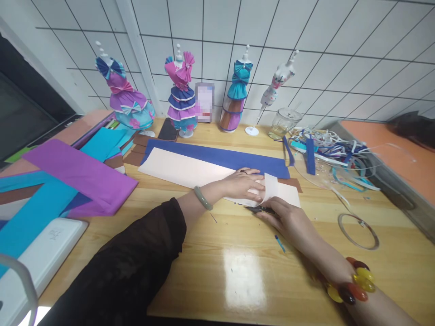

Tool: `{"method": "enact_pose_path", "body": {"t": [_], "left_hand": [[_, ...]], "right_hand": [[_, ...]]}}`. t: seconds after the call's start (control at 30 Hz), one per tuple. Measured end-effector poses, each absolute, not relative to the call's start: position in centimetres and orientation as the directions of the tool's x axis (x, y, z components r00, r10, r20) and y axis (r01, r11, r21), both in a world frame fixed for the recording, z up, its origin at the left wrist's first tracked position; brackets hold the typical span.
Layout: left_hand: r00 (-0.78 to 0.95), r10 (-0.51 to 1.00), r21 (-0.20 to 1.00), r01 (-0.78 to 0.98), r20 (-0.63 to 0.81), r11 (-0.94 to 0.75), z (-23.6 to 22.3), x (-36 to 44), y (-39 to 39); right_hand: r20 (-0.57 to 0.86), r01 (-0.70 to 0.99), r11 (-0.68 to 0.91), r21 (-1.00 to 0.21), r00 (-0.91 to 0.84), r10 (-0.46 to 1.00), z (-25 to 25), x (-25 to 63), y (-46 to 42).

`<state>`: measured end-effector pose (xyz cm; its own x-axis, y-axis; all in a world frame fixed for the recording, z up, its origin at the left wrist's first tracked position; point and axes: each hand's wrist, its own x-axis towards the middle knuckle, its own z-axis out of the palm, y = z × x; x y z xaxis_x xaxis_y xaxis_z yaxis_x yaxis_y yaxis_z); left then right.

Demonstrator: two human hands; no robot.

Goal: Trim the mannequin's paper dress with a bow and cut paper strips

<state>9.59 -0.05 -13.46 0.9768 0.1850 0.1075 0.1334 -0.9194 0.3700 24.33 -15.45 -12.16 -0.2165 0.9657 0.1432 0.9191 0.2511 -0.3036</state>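
Note:
My left hand [243,184] lies flat with its fingers stretched over a long pale pink strip of cloth or paper [183,168], pressing it to the table. The strip's right part is folded up into a flap [271,185] beside my left fingertips. My right hand [287,219] is closed around small dark scissors [260,210]. Their pointed tip faces left, close to the strip's near edge, and most of the handle is hidden in my fingers. Under the pale strip lies a dark blue strip [217,156], with a brown piece [292,184] showing at the right.
Dressed miniature mannequins [181,97] and a bare one [278,81] stand along the tiled wall. Coloured sheets [81,176] are piled at the left above a white device [50,253]. A glass [284,121], ribbon scraps [333,147] and a wire coil [358,232] sit right.

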Motion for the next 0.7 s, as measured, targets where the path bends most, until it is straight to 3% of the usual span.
{"method": "enact_pose_path", "body": {"t": [0.33, 0.7], "left_hand": [[0.974, 0.197, 0.382, 0.143, 0.107, -0.913, -13.78, 9.74, -0.06], [0.973, 0.164, 0.339, 0.103, 0.159, -0.935, -13.72, 9.63, -0.05]], "right_hand": [[0.227, 0.915, 0.307, -0.262, -0.251, 0.941, -12.40, 24.51, -15.68], [0.164, 0.917, 0.279, -0.284, -0.241, 0.957, -12.38, 23.75, -15.17]]}}
